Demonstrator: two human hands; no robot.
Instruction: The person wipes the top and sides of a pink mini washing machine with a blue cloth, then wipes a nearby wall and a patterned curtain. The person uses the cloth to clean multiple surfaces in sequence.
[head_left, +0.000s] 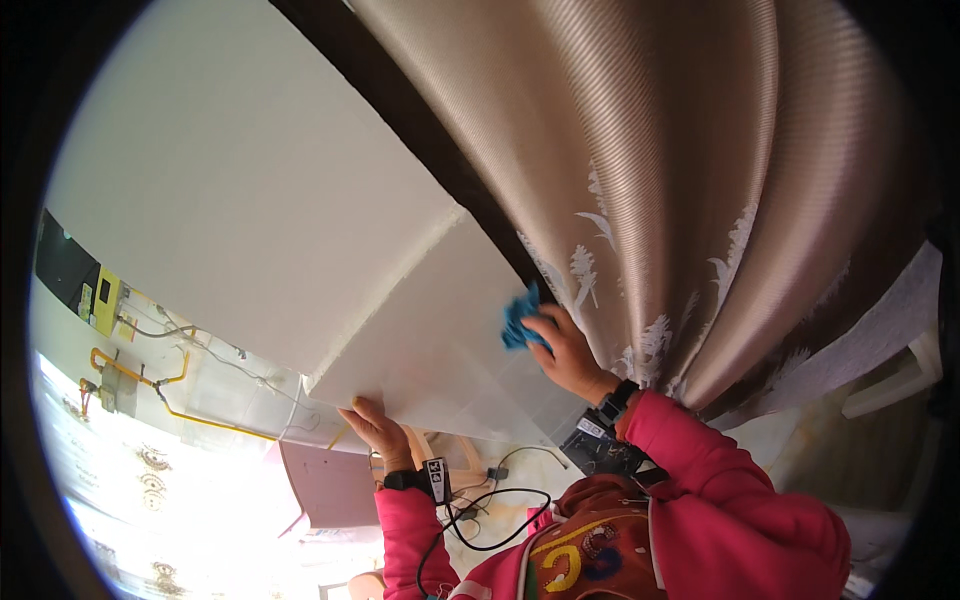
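Observation:
A crumpled blue cloth (519, 321) is gripped in my right hand (564, 352), near the dark edge strip of a white panel (442, 315), beside the curtain. Part of the cloth is hidden by my fingers. At the lower edge of the same panel, close to its whitish seam, rests my left hand (379, 435), holding no loose object. Both wrists carry black bands. A larger white panel (247, 150) extends up and left from the seam.
Pleated beige curtain (637, 150) with white leaf patterns hangs close on the right. Yellow pipes (217, 424) and loose cables run along the tiled wall at left. A black cable (525, 491) loops below my left wrist. A pink box-like object (330, 484) stands lower left.

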